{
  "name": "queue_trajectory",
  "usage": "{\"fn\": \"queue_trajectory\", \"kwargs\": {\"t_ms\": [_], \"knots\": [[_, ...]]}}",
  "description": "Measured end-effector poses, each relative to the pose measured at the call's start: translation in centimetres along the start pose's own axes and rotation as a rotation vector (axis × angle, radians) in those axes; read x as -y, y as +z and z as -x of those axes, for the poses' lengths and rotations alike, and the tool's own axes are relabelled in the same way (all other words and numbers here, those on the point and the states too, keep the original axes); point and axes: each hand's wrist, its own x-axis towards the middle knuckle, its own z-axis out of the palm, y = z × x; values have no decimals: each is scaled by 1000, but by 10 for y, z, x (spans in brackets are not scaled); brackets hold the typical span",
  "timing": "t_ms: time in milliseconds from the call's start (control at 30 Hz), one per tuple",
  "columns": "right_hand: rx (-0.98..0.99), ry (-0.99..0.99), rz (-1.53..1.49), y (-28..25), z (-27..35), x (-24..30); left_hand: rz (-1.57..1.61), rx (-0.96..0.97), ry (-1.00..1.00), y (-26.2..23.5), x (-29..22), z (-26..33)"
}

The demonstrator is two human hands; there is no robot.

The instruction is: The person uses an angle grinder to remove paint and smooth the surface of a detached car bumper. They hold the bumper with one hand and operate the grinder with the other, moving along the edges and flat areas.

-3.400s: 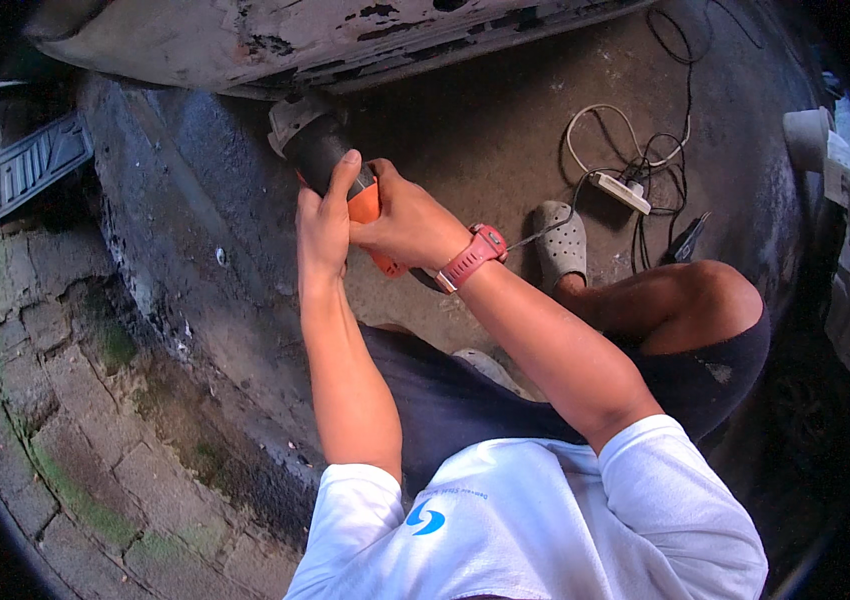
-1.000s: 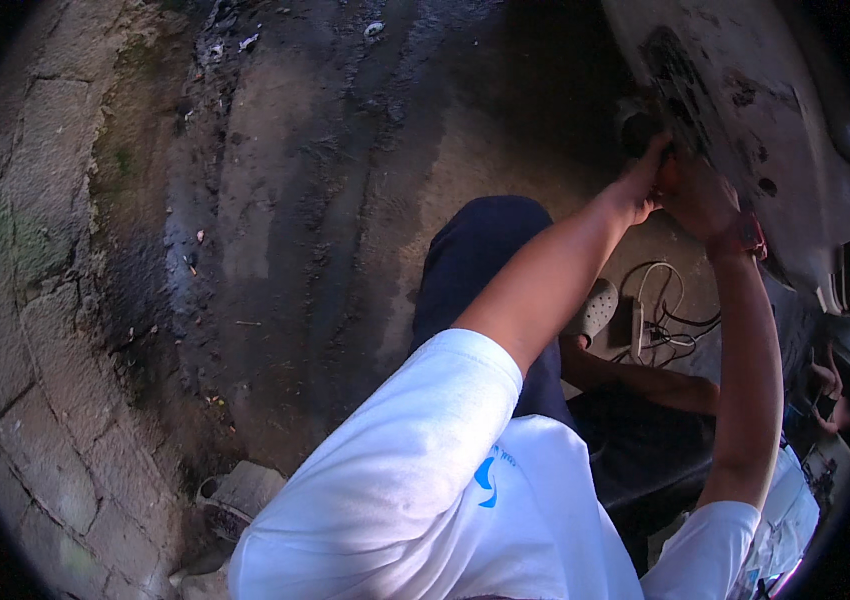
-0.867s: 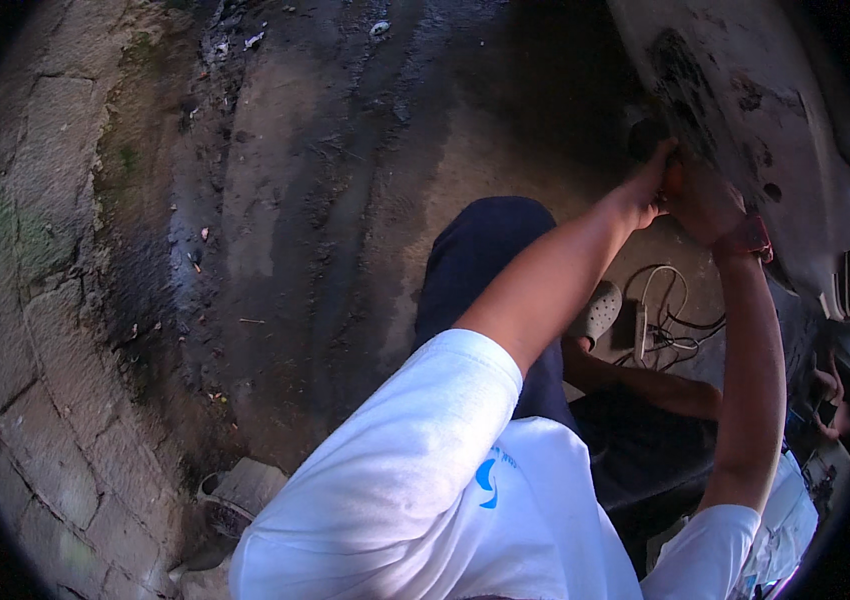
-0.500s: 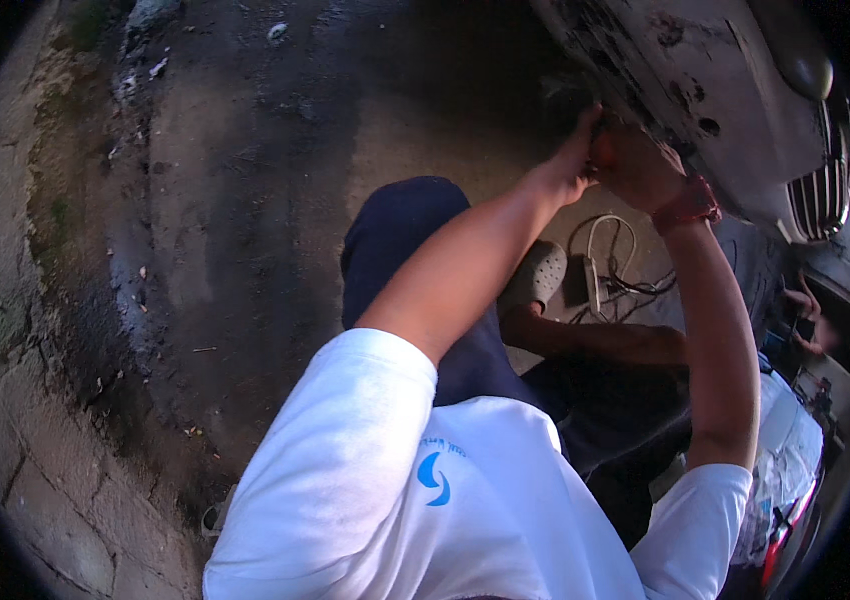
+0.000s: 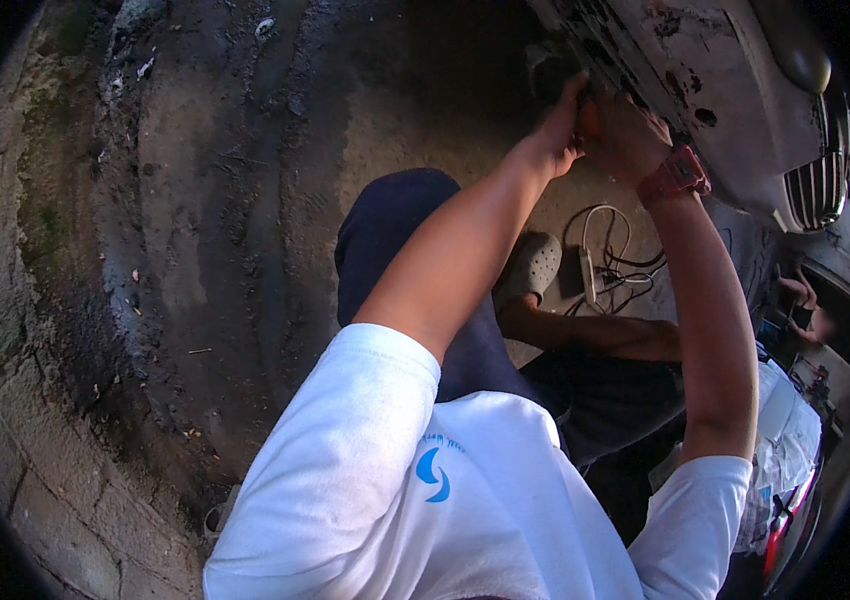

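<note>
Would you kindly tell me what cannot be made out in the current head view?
Head view, power tool: its grip is mostly hidden by the left hand and right hand.
Head view, tool's dark front end: too shadowed to tell whether it touches the car.
Head view, cords by the white power strip: too thin and tangled to trace.
Head view, another person near the right rim: small and blurred.

white shirt [image 5: 505,520] | blue curved logo [image 5: 427,467] | small blue lettering [image 5: 445,441] above
</note>
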Motion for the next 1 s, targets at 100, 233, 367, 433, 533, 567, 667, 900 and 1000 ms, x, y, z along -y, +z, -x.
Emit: {"fn": "queue_trajectory", "kwargs": {"t_ms": [100,233,367,433,533,567,667,900,1000], "knots": [[111,-2,-29,-7,-3,0,16,-17,-33,0,3,-1],[114,78,-12,-11,-9,7,43,24,31,0,2,-5],[184,96,-37,-20,-11,11,28,1,19,-2,0,-6],[311,41,-24,-26,-14,9,27,-8,1,-3,-2,-7],[237,-1,10,-22,-22,11,42,32,42,-7,-10,-9],[203,40,-4,-17,-23,10,30,44,48,-7,-11,-9],[133,149,-54,6,-11,4,-66,-17,-5,-7,-6,-4],[-405,250,-1347,93,92,33,-524,-76,-93,-18,21,49],[-154,592,-1695,115,86,76,-829,-173,-4,-23,8,81]]}}
